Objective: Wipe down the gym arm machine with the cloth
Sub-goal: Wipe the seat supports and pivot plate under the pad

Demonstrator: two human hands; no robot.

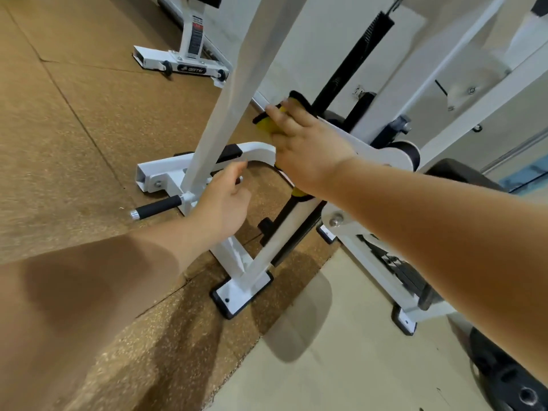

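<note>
Grip: right hand (308,155) presses the yellow-and-black cloth (268,124) with flat fingers onto the white lever arm (370,146); left hand (225,200) is loosely curled and holds nothing.
Cloth: at the lever's far end, just right of the upright post (237,84).
Progress: mid-wipe, I judge; the post and the foam handle (157,207) are likely still to do.

Cloth (268,126) under the fingers (277,112) of the right hand (308,152) — yellow with black. Machine frame (225,93) beside those fingers: white. Handle grip (158,206) near the left hand (225,200) — black, silver end cap. Floor mat (74,129): brown, finely pale-speckled. Weight plate (510,381): black.
</note>
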